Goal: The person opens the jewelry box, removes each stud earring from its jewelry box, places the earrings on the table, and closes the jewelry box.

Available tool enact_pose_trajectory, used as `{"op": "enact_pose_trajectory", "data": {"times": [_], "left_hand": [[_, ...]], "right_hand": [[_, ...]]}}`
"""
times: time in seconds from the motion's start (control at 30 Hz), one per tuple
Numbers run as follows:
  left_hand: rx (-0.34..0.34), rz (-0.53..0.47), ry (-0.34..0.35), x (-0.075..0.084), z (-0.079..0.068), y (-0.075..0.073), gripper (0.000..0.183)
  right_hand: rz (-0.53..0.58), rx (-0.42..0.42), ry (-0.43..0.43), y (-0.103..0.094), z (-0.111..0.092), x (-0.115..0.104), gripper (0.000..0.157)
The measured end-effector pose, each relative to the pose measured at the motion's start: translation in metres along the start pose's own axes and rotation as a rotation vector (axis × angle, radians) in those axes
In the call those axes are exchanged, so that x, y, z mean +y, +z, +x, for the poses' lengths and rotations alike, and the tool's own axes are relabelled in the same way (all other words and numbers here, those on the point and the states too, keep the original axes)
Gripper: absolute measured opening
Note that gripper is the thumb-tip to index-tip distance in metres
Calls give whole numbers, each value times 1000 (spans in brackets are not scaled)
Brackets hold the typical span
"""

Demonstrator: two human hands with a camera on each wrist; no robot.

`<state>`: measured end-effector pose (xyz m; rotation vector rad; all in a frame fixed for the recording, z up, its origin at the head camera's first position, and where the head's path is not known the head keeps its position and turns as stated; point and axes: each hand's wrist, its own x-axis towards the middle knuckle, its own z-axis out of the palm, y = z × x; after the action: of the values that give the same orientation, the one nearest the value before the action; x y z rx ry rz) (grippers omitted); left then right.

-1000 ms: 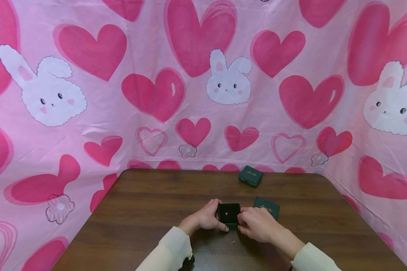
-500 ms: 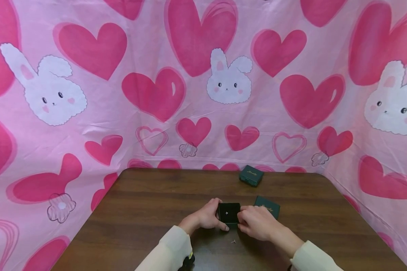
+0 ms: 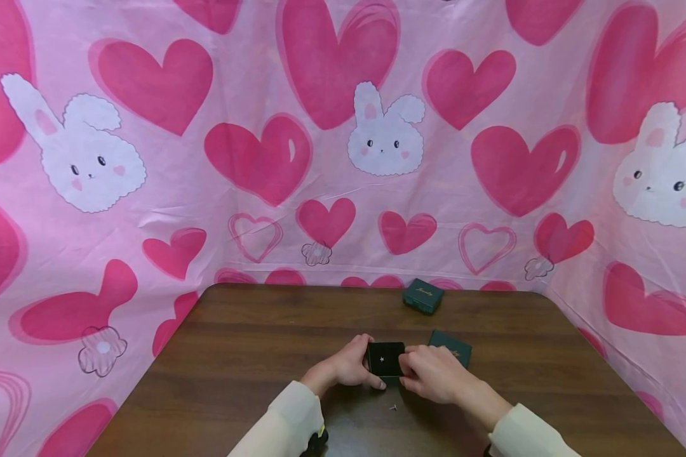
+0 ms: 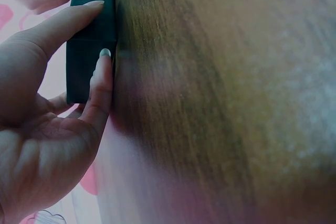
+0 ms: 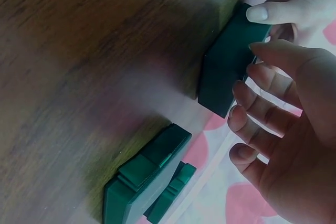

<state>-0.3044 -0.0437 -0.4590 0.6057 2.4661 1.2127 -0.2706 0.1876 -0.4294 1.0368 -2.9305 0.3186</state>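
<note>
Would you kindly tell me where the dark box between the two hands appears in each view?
Head: the box sits below centre, slightly right.
Left wrist: the box is at upper left.
Right wrist: the box is at upper right.
Shared landmark: the left hand, its thumb against the box's near side.

Left hand [image 3: 349,367] is gripping with thumb [image 3: 375,382] and fingers [image 4: 100,85] parted; right hand [image 3: 434,374] is holding its fingers [image 5: 265,107] curled, both sleeved forearms [image 3: 286,416] angling inward.

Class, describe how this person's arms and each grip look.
The left sleeve and right sleeve are long, plain and cream. The left grip and right grip are ungloved, with no rings visible. A black item with a yellow patch shows by the left sleeve, unidentifiable.
</note>
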Motion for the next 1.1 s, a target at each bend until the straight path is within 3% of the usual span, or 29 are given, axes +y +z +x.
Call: {"op": "enact_pose_trajectory", "data": {"times": [1.1], "left_hand": [[-1, 6, 0, -3, 2, 1, 66]], "right_hand": [[43, 11, 2, -5, 18, 0, 16]]}}
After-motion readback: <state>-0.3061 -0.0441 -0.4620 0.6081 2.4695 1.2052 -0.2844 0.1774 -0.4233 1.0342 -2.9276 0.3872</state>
